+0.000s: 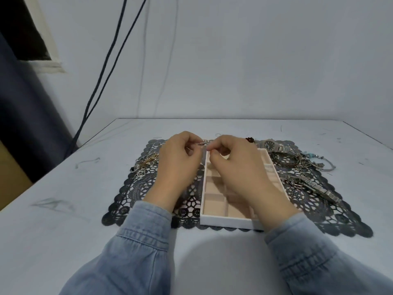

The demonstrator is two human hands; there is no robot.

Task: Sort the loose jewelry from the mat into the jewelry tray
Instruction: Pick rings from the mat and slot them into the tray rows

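- Both hands are raised over the far part of the mat (319, 211), fingers curled. The left hand (180, 160) and the right hand (231, 165) each pinch one end of a small silvery piece (201, 143) between thumb and forefinger.
- The silvery piece hangs between the two hands, just above the far left corner of the tray (225, 221). It is thin, bright and short. It is too small and blurred to tell whether it is a chain, a clasp or an earring.
- The tray lies directly under the right hand and runs back toward the person, its long axis pointing away from the body. The left hand is over the mat just beside the tray's left wall, so the right hand is the nearer one for a drop.
- My guess is that the next move is short and downward, into one of the far compartments.
- The tray has a white rim and beige square compartments. Those that show hold nothing, so the sorting looks barely begun.
- A heap of rings and chains (146, 163) waits at the left of the mat. At the right are a watch (271, 144), bracelets (285, 159) and a metal watch strap (312, 186).
- The mat rests on a pale table (63, 177).
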